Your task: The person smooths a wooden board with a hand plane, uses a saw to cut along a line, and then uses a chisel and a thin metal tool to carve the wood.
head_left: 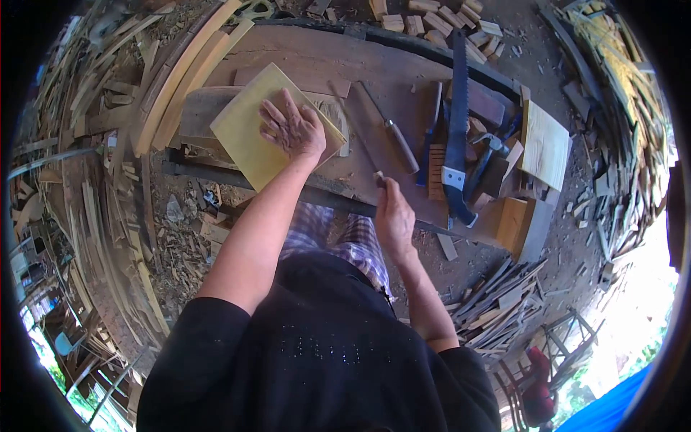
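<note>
My left hand (294,132) lies flat, fingers spread, on a square yellow board (248,133) that is tilted across other pieces of wood. In my right hand (395,219), closed near the bench's front edge, is the handle end of a long, thin, file-like tool (358,135). Its slender dark shaft points away from me, its tip just right of the yellow board. My fingers hide most of the handle. Right of this tool, a second slim tool with a wooden handle (402,146) lies on the workbench (425,61).
On the bench's right side are a handsaw (457,122), a hammer (494,146), a brown block (486,106) and a pale board (545,147). Long curved planks (188,83) stand at the left. Wood offcuts (435,21) lie beyond the bench, and scrap strips (500,302) at lower right.
</note>
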Demonstrator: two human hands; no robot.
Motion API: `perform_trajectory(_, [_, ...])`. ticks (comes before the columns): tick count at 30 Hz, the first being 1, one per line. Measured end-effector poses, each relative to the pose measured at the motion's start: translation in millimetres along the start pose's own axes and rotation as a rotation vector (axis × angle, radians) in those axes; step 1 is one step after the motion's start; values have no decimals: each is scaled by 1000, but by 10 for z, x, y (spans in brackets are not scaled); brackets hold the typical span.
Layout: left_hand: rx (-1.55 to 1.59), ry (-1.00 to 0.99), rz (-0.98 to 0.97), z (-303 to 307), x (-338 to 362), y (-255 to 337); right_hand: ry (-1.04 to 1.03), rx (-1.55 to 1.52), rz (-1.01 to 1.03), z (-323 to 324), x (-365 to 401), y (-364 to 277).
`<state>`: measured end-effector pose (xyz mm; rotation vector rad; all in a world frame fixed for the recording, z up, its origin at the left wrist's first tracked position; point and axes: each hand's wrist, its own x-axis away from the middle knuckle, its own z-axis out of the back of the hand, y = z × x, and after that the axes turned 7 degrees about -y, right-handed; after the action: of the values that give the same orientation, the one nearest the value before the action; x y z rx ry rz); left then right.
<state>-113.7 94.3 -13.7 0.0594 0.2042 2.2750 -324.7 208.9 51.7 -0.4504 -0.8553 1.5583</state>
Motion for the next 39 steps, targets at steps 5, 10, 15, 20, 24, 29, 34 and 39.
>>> perform_trajectory(5, [30,-33,0,59,11,4,-34,230,38,-106,-112,-142])
perform_trajectory(10, [32,-55,1,97,18,25,-116,276,6,-86,-159,-114])
perform_trajectory(15, [12,-51,1,100,16,34,-186,300,1,-59,-166,-50])
perform_trajectory(20, [8,-32,0,95,30,28,-200,390,100,-186,-613,-259])
perform_trajectory(24, [-25,-28,-11,108,14,31,-241,375,100,-64,-420,-143])
perform_trajectory(29, [-20,-27,-10,101,30,27,-270,351,88,-111,-409,-126])
perform_trajectory(34, [-22,-5,-24,89,10,25,-261,331,78,-70,-460,-144])
perform_trajectory(39, [-39,-14,-26,60,23,-11,-284,301,113,-81,-388,-46])
